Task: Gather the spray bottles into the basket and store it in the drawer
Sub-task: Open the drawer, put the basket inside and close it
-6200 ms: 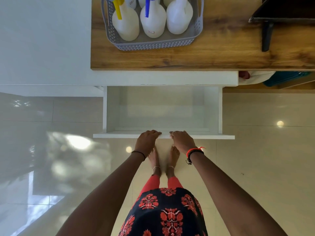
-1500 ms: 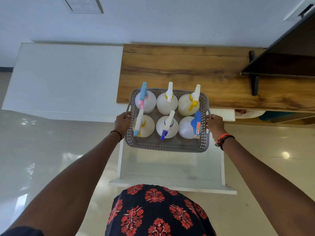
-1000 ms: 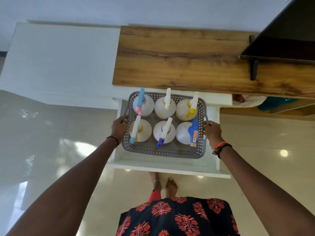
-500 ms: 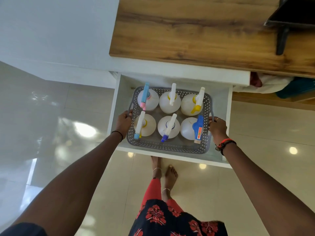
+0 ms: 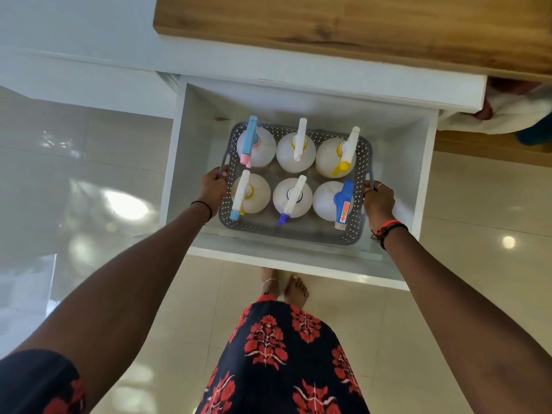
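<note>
A grey perforated basket (image 5: 295,234) sits low inside the open white drawer (image 5: 298,265). It holds several white spray bottles (image 5: 294,198) in two rows, with blue, white and yellow trigger heads pointing towards me. My left hand (image 5: 213,186) grips the basket's left handle. My right hand (image 5: 378,201) grips its right handle. Whether the basket rests on the drawer floor or hangs just above it, I cannot tell.
The drawer sticks out from a white cabinet under a wooden countertop (image 5: 373,22). Glossy floor tiles (image 5: 89,189) lie on both sides of it. My bare feet (image 5: 286,286) stand just under the drawer front. Cloth (image 5: 507,115) lies on a shelf at the right.
The basket of bottles has come off the countertop and gone down into the open drawer, held by both handles. Over the last half second it sank deeper between the drawer walls.
</note>
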Available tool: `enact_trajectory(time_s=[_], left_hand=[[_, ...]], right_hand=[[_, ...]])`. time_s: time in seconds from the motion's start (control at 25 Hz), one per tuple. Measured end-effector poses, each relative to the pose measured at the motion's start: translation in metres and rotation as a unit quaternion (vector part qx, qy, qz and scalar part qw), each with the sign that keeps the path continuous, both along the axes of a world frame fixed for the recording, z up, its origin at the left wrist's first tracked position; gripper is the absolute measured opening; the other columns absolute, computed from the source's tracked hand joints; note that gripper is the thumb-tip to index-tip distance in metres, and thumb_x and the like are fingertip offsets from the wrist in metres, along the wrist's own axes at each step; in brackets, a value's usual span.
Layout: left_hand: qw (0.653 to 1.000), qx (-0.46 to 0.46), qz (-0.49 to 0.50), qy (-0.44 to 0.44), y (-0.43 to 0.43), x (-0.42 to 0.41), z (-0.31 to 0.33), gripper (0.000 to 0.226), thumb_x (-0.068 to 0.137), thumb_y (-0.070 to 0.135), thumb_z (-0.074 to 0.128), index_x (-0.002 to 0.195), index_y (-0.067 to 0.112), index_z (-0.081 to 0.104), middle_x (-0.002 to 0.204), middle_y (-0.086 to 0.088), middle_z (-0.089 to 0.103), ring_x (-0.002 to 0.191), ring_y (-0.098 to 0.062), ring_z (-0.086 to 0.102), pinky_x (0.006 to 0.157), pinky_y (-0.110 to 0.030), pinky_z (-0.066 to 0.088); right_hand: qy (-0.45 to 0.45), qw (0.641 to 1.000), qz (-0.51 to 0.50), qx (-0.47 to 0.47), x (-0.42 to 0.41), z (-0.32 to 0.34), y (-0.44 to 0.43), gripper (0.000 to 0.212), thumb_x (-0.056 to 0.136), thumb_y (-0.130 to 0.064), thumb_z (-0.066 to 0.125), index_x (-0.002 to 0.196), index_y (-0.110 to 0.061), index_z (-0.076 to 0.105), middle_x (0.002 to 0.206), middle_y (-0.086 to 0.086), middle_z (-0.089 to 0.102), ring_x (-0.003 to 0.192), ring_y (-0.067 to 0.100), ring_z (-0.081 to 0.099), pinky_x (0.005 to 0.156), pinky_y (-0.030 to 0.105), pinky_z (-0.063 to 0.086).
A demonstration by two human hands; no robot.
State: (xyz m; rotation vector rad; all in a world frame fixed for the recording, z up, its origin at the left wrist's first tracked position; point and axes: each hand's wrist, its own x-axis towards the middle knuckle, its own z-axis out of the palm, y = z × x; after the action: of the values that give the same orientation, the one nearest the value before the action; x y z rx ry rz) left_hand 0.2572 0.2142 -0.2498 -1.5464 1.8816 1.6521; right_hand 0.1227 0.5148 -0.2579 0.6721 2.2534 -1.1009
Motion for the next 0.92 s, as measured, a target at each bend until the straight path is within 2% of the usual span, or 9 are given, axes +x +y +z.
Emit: enact_trajectory(time_s=[0.16,0.36,0.48,0.64,0.8,0.92], left_hand=[[1.000,0.010,0.019,-0.001,-0.004,-0.006,-0.032,0.033,0.099,0.007,0.040,0.125,0.001,0.059,0.107,-0.010,0.061,0.099,-0.023,0.057,0.099,-0.047,0.048],[0.999,0.008,0.034,-0.006,-0.010,-0.009,-0.059,0.031,0.099,0.011,0.042,0.123,0.006,0.062,0.107,-0.011,0.063,0.097,-0.022,0.057,0.098,-0.044,0.049],[0.999,0.010,0.040,0.000,-0.013,-0.011,-0.068,0.032,0.099,0.012,0.043,0.124,0.006,0.061,0.120,-0.018,0.065,0.098,-0.020,0.058,0.095,-0.037,0.050],[0.999,0.009,0.038,0.005,-0.017,-0.011,-0.080,0.033,0.099,0.013,0.043,0.127,0.006,0.060,0.126,-0.019,0.062,0.101,-0.020,0.057,0.100,-0.039,0.048],[0.999,0.010,0.033,0.012,-0.021,-0.011,-0.086,0.033,0.099,0.012,0.042,0.127,0.006,0.059,0.126,-0.020,0.062,0.102,-0.020,0.057,0.102,-0.042,0.048],[0.999,0.016,0.028,0.007,-0.021,-0.012,-0.085,0.032,0.099,0.012,0.044,0.127,0.005,0.059,0.122,-0.016,0.065,0.104,-0.020,0.057,0.098,-0.037,0.050]], right_hand=[[0.003,1.000,-0.004,0.003,-0.007,-0.028,-0.005,0.028,0.092,-0.010,0.048,0.111,-0.003,0.068,0.113,0.019,0.068,0.093,0.022,0.059,0.094,0.039,0.052],[-0.003,1.000,-0.004,-0.003,-0.010,-0.054,-0.010,0.027,0.092,-0.009,0.048,0.111,-0.003,0.067,0.113,0.020,0.068,0.093,0.022,0.059,0.096,0.043,0.051],[-0.008,1.000,-0.009,-0.013,-0.012,-0.064,-0.013,0.026,0.093,-0.010,0.049,0.110,-0.004,0.068,0.113,0.020,0.068,0.095,0.024,0.061,0.096,0.041,0.052],[0.001,1.000,0.000,-0.019,-0.011,-0.073,-0.015,0.025,0.094,-0.012,0.049,0.110,-0.005,0.067,0.114,0.018,0.068,0.095,0.021,0.059,0.096,0.039,0.051],[0.013,1.000,0.004,-0.019,-0.011,-0.077,-0.017,0.026,0.095,-0.014,0.048,0.112,-0.006,0.066,0.115,0.016,0.068,0.096,0.019,0.059,0.096,0.037,0.051],[0.002,1.000,0.026,-0.013,-0.012,-0.076,-0.015,0.029,0.097,-0.014,0.046,0.116,-0.003,0.063,0.115,0.016,0.066,0.098,0.020,0.057,0.095,0.036,0.050]])
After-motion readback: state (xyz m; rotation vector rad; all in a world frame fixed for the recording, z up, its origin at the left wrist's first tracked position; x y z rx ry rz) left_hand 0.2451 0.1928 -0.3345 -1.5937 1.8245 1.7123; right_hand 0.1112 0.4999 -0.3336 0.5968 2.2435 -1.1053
